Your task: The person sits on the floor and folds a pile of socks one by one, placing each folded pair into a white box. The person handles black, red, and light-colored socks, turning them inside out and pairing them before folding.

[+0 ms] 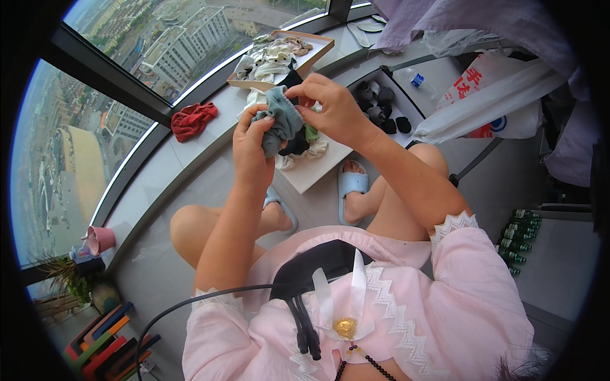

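Both hands hold a grey-green sock [281, 115] up in front of me. My left hand [252, 147] grips its bunched lower part, with the thumb on top. My right hand [329, 107] pinches the cuff at its upper right edge. Beneath my hands, a white box lid or tray [310, 176] on the floor bears loose white, black and green garments, partly hidden by the hands and sock. To its right, a box [413, 110] holds several dark and grey bundled socks [376, 97]. On the window ledge, a shallow box [319, 50] is heaped with pale socks [271, 59].
Red cloth [193, 121] and a pink pot [101, 239] rest on the window ledge [157, 166]. A white plastic bag [491, 100] and a clear bottle [419, 81] lie right. Green bottles [517, 238] stand farther right. A black cable [190, 301] crosses my lap.
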`<state>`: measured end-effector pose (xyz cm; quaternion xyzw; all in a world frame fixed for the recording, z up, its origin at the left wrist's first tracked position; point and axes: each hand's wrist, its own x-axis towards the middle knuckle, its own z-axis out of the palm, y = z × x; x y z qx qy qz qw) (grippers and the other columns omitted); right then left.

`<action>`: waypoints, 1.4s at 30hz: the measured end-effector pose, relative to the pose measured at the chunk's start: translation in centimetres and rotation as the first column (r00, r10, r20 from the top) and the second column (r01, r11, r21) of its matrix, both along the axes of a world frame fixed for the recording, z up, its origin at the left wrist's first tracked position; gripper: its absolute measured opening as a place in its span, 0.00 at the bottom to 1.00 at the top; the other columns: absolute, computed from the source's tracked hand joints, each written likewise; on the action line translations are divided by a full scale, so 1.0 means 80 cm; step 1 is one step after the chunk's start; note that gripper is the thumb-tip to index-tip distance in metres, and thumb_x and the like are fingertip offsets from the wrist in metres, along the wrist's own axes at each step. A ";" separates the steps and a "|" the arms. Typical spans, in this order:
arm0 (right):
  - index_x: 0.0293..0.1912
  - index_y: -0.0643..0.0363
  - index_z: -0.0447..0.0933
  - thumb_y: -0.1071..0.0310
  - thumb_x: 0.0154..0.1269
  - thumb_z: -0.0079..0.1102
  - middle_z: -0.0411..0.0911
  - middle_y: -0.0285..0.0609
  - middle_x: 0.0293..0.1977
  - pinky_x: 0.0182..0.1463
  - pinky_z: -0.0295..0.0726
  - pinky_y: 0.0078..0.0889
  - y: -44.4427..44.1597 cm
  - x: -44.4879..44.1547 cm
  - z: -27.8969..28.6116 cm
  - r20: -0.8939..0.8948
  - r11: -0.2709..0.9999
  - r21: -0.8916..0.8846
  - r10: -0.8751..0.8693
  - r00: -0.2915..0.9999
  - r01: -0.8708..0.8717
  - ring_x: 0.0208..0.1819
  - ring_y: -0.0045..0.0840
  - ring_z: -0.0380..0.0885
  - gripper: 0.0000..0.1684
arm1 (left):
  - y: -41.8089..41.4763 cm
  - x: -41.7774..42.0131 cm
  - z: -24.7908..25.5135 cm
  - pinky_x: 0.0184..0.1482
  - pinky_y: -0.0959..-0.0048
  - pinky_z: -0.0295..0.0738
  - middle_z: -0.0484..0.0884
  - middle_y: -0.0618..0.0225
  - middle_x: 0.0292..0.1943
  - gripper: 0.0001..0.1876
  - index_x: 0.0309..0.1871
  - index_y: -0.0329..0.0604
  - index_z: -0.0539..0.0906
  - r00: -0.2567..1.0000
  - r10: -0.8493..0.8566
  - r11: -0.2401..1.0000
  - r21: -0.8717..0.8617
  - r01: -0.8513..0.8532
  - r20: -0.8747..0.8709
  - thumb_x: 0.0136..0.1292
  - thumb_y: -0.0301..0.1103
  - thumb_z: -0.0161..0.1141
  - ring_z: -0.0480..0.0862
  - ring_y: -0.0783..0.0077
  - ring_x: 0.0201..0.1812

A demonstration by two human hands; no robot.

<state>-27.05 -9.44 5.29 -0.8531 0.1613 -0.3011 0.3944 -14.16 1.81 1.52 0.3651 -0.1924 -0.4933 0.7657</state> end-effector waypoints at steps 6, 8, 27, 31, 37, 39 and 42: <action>0.44 0.64 0.78 0.82 0.55 0.58 0.77 0.37 0.38 0.37 0.74 0.15 0.002 0.001 -0.002 0.139 0.974 0.168 0.126 0.982 -0.149 0.35 0.14 0.75 0.15 | -0.001 -0.003 0.005 0.28 0.75 0.73 0.78 0.64 0.37 0.14 0.50 0.40 0.71 0.998 -0.053 0.999 0.009 0.053 0.016 0.61 0.29 0.48 0.79 0.74 0.33; 0.44 0.64 0.77 0.81 0.56 0.57 0.77 0.36 0.39 0.37 0.74 0.14 0.007 0.001 0.004 0.148 0.925 0.350 0.101 0.984 -0.148 0.35 0.12 0.74 0.14 | -0.001 -0.004 0.005 0.28 0.75 0.73 0.78 0.64 0.37 0.14 0.50 0.40 0.70 0.999 -0.053 0.998 0.017 0.052 0.012 0.61 0.29 0.48 0.79 0.74 0.33; 0.40 0.64 0.80 0.68 0.66 0.56 0.78 0.30 0.31 0.33 0.73 0.14 0.001 0.005 -0.003 0.195 0.812 0.577 -0.025 0.980 -0.094 0.31 0.10 0.72 0.10 | -0.007 -0.013 0.003 0.23 0.82 0.69 0.77 0.73 0.33 0.12 0.49 0.49 0.73 0.959 -0.047 0.967 0.254 -0.026 0.280 0.69 0.43 0.49 0.76 0.83 0.27; 0.45 0.63 0.77 0.74 0.65 0.53 0.77 0.33 0.36 0.42 0.74 0.14 0.005 0.014 -0.003 0.190 0.808 0.575 0.020 0.982 -0.128 0.39 0.11 0.74 0.09 | -0.003 -0.014 -0.002 0.25 0.80 0.70 0.79 0.72 0.32 0.18 0.51 0.50 0.73 0.990 0.006 0.949 0.311 -0.050 0.143 0.69 0.51 0.45 0.78 0.81 0.28; 0.43 0.63 0.72 0.73 0.63 0.56 0.76 0.34 0.33 0.40 0.74 0.15 -0.006 0.011 -0.020 0.129 0.844 0.535 -0.062 0.990 -0.017 0.37 0.12 0.74 0.09 | -0.002 -0.020 0.025 0.26 0.81 0.67 0.76 0.72 0.34 0.20 0.51 0.52 0.71 0.991 0.049 0.970 0.229 -0.077 0.124 0.71 0.55 0.37 0.75 0.83 0.30; 0.42 0.61 0.71 0.72 0.64 0.55 0.74 0.31 0.31 0.38 0.72 0.12 -0.010 0.009 -0.028 0.078 0.851 0.524 -0.092 0.993 0.038 0.34 0.10 0.73 0.07 | -0.005 -0.018 0.016 0.26 0.82 0.67 0.75 0.72 0.35 0.21 0.51 0.52 0.71 0.985 0.061 0.972 0.214 -0.095 0.162 0.71 0.56 0.37 0.74 0.83 0.31; 0.40 0.61 0.74 0.65 0.69 0.51 0.74 0.29 0.28 0.33 0.70 0.12 -0.012 0.010 -0.026 0.141 0.777 0.619 0.034 0.989 -0.115 0.29 0.08 0.69 0.09 | -0.005 -0.013 0.013 0.26 0.82 0.67 0.75 0.72 0.34 0.22 0.48 0.49 0.72 0.977 0.083 0.966 0.225 -0.127 0.197 0.70 0.56 0.38 0.74 0.83 0.30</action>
